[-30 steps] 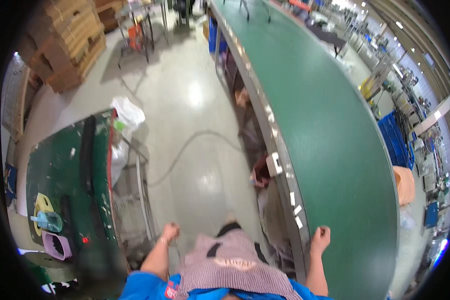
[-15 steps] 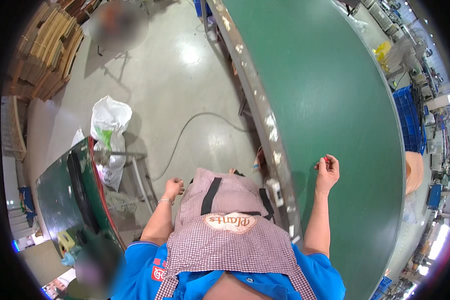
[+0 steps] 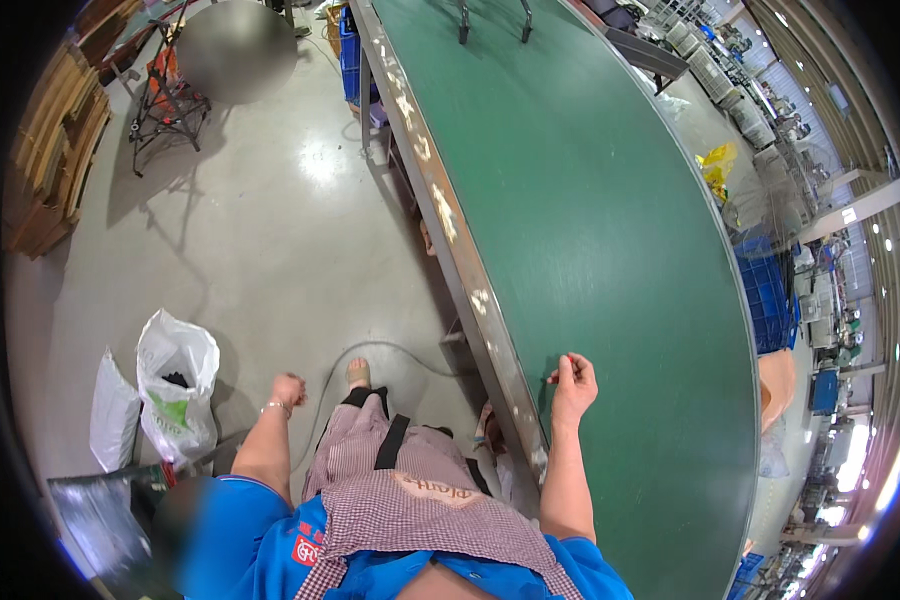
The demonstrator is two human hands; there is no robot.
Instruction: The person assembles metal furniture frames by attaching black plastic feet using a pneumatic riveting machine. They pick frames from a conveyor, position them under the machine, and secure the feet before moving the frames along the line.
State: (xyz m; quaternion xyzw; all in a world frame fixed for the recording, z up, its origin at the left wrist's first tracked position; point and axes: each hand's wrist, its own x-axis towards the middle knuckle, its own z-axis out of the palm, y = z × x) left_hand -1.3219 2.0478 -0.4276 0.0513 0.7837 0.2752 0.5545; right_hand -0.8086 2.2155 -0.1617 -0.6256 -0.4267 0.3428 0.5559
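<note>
My right hand (image 3: pixel 573 388) is held over the long green-topped table (image 3: pixel 610 220), fingers pinched together. Whatever those fingertips hold is too small or hidden to make out now. To the left of the table, my left hand (image 3: pixel 288 392) hangs above the grey floor beside my checked apron (image 3: pixel 410 520). Its fingers are curled in, and nothing shows in them. Dark metal legs (image 3: pixel 495 30) of some frame stand on the far end of the green surface.
On the floor at left stand an open white sack (image 3: pixel 178 390) with dark pieces inside and a second white sack (image 3: pixel 116 415). Flat cardboard (image 3: pixel 55 150) is stacked far left. A cable (image 3: pixel 400 346) crosses the floor. Blue crates (image 3: pixel 765 295) line the table's right side.
My view has moved forward along the table; the white sacks now sit nearer and the dark legs have come into view. A red bit seen in my right fingers earlier no longer shows.
</note>
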